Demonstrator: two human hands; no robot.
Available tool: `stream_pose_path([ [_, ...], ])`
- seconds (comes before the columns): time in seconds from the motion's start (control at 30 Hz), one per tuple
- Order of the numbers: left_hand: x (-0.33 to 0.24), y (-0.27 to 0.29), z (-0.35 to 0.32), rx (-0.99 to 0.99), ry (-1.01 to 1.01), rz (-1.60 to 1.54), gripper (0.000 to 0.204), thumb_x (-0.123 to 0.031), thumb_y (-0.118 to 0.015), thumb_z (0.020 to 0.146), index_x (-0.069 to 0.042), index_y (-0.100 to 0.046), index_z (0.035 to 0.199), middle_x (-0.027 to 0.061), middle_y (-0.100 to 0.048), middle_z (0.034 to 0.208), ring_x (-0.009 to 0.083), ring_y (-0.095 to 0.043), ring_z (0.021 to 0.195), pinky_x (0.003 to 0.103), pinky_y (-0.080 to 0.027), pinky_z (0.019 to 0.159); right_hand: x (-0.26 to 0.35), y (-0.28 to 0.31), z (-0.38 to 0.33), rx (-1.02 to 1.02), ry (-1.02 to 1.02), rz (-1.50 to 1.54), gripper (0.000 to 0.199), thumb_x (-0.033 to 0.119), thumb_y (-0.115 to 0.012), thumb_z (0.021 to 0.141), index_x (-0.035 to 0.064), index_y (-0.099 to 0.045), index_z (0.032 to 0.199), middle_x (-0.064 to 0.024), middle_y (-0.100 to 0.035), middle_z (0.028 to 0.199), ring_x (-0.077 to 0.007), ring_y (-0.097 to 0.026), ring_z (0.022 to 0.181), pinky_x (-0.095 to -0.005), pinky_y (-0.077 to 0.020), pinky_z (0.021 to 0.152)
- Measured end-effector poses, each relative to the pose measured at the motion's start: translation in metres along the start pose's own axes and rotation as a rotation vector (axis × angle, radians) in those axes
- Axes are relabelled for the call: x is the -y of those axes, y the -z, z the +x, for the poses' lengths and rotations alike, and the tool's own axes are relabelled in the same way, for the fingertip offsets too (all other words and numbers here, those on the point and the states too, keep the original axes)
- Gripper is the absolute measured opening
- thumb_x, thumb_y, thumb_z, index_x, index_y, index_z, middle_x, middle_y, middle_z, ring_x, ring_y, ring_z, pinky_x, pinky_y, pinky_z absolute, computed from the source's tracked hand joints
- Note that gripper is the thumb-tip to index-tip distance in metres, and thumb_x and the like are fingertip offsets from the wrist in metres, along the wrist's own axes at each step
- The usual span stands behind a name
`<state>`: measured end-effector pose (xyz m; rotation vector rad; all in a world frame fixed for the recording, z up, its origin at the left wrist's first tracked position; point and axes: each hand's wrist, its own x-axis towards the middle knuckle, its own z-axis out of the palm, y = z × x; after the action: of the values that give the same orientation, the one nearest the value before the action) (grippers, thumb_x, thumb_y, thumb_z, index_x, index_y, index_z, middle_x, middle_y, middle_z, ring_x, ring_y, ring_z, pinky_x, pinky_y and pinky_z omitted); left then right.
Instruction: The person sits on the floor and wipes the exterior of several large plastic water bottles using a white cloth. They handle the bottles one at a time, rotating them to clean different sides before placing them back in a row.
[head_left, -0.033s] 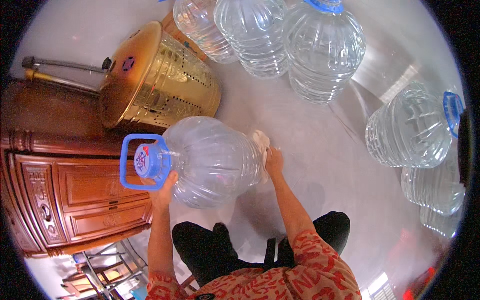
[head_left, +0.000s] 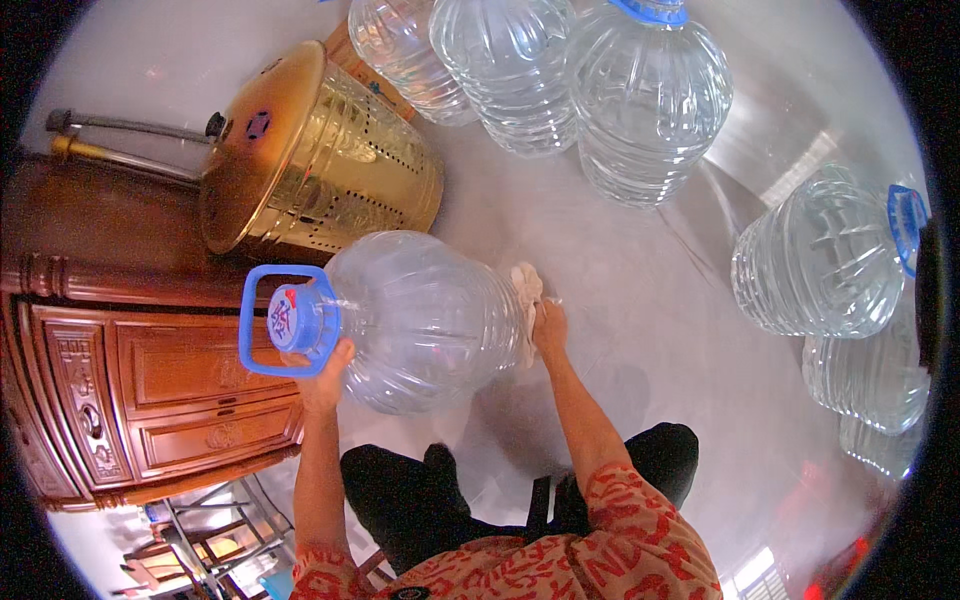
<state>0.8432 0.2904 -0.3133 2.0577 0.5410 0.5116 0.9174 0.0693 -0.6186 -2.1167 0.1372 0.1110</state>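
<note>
Head view: clear jug (head_left: 430, 320) tilted just nearside of gold bin (head_left: 385, 170)
Left hand (head_left: 325, 380): fingers, partly hidden, grasping neck
Right hand (head_left: 548, 328): fingers bunched on cloth (head_left: 526, 290) at base
Floor (head_left: 680, 300): bin's right edge to bottles (head_left: 650, 110)

carved reddish-brown wooden cabinet (head_left: 165, 372) beside pale, glossy grey floor (head_left: 700, 330)
</note>
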Motion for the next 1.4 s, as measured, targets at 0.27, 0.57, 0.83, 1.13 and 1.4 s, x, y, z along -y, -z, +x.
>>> stream_pose_path([
  [0.27, -0.018, -0.015, 0.014, 0.042, -0.104, -0.047, 0.032, -0.001, -0.073, 0.069, -0.002, -0.061, 0.098, 0.0009, -0.06, 0.088, 0.0104, -0.055, 0.074, 0.025, -0.047, 0.063, 0.037, 0.001, 0.003, -0.173, 0.012, 0.551, 0.028, 0.022, -0.056, 0.089, 0.0017, -0.064, 0.107, -0.0161, -0.067, 0.097, -0.0307, -0.062, 0.089, -0.0393, -0.0474, 0.08],
  [0.57, -0.056, -0.046, 0.039, 0.208, -0.106, -0.21, 0.034, -0.005, -0.076, 0.075, -0.001, -0.06, 0.104, 0.0039, -0.063, 0.097, 0.0115, -0.059, 0.085, 0.027, -0.05, 0.077, 0.16, 0.096, 0.012, -0.161, 0.14, 0.906, 0.024, 0.015, -0.06, 0.09, 0.0, -0.064, 0.109, -0.0033, -0.064, 0.093, -0.0111, -0.056, 0.087, -0.0269, -0.0453, 0.078],
  [0.83, -0.044, -0.066, 0.074, 0.245, -0.294, -0.187, 0.051, -0.026, -0.08, 0.073, -0.006, -0.058, 0.114, 0.0056, -0.066, 0.098, 0.0164, -0.062, 0.089, 0.033, -0.048, 0.083, 0.228, 0.117, -0.046, -0.439, 0.743, 0.224, 0.029, 0.007, -0.068, 0.075, 0.0095, -0.069, 0.104, -0.013, -0.061, 0.091, -0.0287, -0.056, 0.077, -0.0389, -0.0445, 0.069],
  [1.13, -0.043, -0.051, 0.08, 0.261, -0.604, -0.107, 0.042, -0.034, -0.076, 0.073, -0.005, -0.062, 0.1, 0.0142, -0.066, 0.091, 0.0334, -0.063, 0.084, 0.044, -0.047, 0.077, 0.258, 0.112, -0.048, -0.583, 0.857, -0.094, 0.031, 0.009, -0.066, 0.073, 0.0124, -0.07, 0.103, -0.0147, -0.057, 0.095, -0.0313, -0.053, 0.079, -0.0409, -0.042, 0.067],
  [1.4, -0.034, -0.042, 0.08, 0.294, -0.741, -0.207, 0.042, -0.03, -0.073, 0.077, -0.004, -0.059, 0.107, 0.0138, -0.064, 0.099, 0.0332, -0.06, 0.09, 0.044, -0.045, 0.081, 0.264, 0.119, -0.031, -0.248, 0.757, 0.189, 0.034, 0.009, -0.064, 0.075, 0.0108, -0.067, 0.109, -0.0159, -0.057, 0.104, -0.0339, -0.052, 0.093, -0.0429, -0.0428, 0.082],
])
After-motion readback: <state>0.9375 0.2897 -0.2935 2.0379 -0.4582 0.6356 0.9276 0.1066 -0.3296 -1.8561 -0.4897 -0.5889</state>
